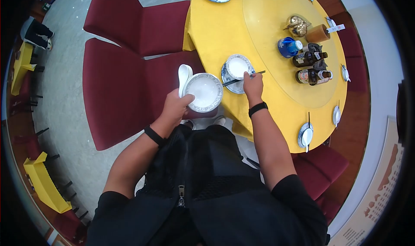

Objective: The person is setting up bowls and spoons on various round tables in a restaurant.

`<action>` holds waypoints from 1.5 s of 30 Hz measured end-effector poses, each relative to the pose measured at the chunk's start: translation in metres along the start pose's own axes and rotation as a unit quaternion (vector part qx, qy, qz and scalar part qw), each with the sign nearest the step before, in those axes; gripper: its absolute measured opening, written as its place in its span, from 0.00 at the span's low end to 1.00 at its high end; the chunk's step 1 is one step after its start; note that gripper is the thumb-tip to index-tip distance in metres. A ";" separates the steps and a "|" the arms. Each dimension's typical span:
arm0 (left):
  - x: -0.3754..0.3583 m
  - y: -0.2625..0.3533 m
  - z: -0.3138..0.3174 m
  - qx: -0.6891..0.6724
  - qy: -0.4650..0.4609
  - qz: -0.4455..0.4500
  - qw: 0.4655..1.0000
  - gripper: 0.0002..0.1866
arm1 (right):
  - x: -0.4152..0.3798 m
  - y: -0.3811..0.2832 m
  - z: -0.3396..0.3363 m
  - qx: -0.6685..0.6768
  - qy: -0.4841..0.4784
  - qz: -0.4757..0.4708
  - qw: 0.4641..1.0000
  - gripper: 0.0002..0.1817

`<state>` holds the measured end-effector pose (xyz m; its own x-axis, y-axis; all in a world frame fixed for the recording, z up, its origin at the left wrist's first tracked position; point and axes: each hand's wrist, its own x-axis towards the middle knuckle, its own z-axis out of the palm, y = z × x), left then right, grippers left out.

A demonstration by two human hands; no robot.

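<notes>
My left hand (175,105) grips a white bowl (203,92) with a patterned rim, thumb over its edge, off the table's side above a chair. White soup spoons (184,75), nested together, are held against the bowl's left side by the same hand. Over the table edge, my right hand (253,87) pinches the near rim of a smaller white bowl (238,66). Beneath that bowl shows a blue-and-white plate (235,87). Dark chopsticks (230,82) cross the plate and pass by my right fingers.
On the round table's yellow cloth (216,34) is a glass turntable (268,25) bearing dark bottles (306,59), a blue container (286,47) and a golden pot (298,25). Another place setting (306,135) lies right. Red chairs (114,90) stand left. A person (36,32) is far left.
</notes>
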<state>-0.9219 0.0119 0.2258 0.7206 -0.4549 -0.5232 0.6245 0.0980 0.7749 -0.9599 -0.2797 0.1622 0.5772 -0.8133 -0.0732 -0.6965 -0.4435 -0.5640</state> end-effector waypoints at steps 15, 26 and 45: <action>0.016 0.001 0.026 0.030 -0.037 -0.051 0.998 0.11 | -0.117 -0.039 -0.022 0.383 -0.225 -0.038 0.895 0.20; 0.027 -0.002 0.037 0.004 -0.024 -0.027 0.999 0.21 | -0.092 -0.029 -0.023 0.370 -0.241 -0.018 0.897 0.18; 0.036 -0.019 0.089 -0.081 0.066 0.014 0.994 0.11 | -0.055 -0.034 -0.053 0.395 -0.209 -0.031 0.894 0.19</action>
<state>-0.9346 -0.0849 0.2234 0.7645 -0.3303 -0.5536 0.6370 0.2556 0.7272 -0.9906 -0.2394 0.2289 0.8285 -0.5111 -0.2290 -0.2339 0.0557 -0.9707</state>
